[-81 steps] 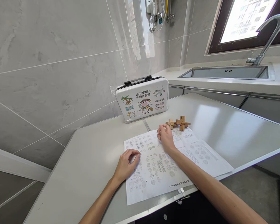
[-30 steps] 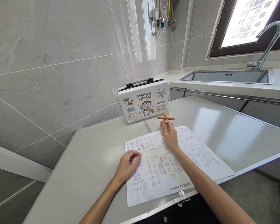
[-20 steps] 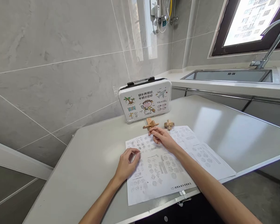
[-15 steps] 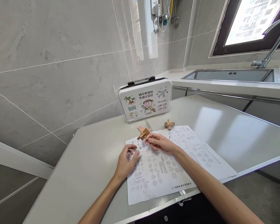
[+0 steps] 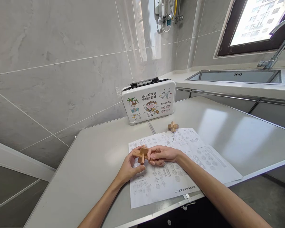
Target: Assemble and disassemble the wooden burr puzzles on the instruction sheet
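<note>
Between my two hands is a wooden interlocking puzzle (image 5: pixel 143 151), made of crossed brown bars, one round peg pointing toward me. My right hand (image 5: pixel 162 154) pinches its right end with thumb and fingers. Around its left side curl the fingers of my left hand (image 5: pixel 130 167), its thumb beside the lower peg; part of these fingers is hidden behind the wood. Below both hands lies a printed paper sheet (image 5: pixel 161 190) covered with small line drawings of puzzle shapes.
A second wooden puzzle (image 5: pixel 173 126) sits at the sheet's far edge. Behind it a white carry case (image 5: pixel 148 101) with cartoon prints leans near the tiled wall. The folding table (image 5: pixel 97 158) has a seam. A sink (image 5: pixel 235 76) and faucet (image 5: pixel 279 44) are at the right.
My right hand has brought the wooden puzzle down and toward me, into my left hand. The left fingers, apart and holding nothing before, now close around its left side.
</note>
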